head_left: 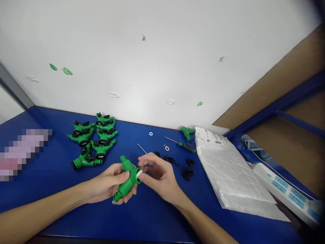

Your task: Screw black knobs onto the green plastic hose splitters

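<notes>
My left hand point(115, 183) is closed around a green Y-shaped hose splitter point(128, 179), thumb on top and fingers underneath. The splitter's round opening faces right. My right hand point(158, 174) pinches a small white piece point(139, 173) at that opening, partly inside it. The exact shape of the white piece is hidden by the fingers and the rim. Just beyond the right hand, a thin metal shaft point(141, 148) sticks out; its other end is covered by the hand.
Several assembled green splitters with black valves point(82, 137) are grouped at the left. Black fittings point(189, 173), white washers point(150, 134), a screwdriver point(188, 146) and another green splitter point(187, 133) lie right of centre. A white padded mailer point(228, 169) and a power strip point(286, 189) border the right.
</notes>
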`<state>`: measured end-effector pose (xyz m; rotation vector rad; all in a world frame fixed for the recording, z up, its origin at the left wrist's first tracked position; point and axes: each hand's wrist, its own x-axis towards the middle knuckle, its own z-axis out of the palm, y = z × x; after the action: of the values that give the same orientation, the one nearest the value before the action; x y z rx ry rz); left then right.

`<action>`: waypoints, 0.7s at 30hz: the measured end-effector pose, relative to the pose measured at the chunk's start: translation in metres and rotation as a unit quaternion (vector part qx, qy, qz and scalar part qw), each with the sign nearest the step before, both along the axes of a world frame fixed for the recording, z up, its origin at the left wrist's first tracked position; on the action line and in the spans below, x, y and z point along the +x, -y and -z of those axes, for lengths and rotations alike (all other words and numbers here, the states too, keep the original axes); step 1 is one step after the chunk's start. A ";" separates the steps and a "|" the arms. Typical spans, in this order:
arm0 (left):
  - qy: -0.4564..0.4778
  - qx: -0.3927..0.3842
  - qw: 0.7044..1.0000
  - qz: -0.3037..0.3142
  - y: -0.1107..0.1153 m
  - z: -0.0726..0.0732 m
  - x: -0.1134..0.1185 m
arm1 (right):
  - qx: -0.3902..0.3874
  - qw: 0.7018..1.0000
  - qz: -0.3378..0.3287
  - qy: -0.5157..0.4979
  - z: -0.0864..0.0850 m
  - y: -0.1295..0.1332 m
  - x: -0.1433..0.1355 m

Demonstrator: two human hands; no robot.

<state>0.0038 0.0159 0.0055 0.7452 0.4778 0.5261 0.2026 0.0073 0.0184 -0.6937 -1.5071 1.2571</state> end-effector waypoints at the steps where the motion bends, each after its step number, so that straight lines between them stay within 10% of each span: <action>1: 0.001 0.001 1.000 0.009 0.000 0.001 0.000 | -0.059 0.997 -0.034 -0.019 0.002 -0.001 0.000; 6: 0.016 0.014 0.998 0.057 0.001 0.004 0.000 | -0.228 0.956 -0.174 -0.063 0.008 -0.007 0.004; 21: -0.007 0.028 0.998 0.049 0.000 0.005 -0.002 | -0.179 0.969 -0.130 -0.106 0.016 0.000 -0.009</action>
<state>0.0020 0.0155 0.0005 0.8222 0.4384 0.4444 0.1937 0.0078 0.0028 -0.5795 -1.2329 1.7741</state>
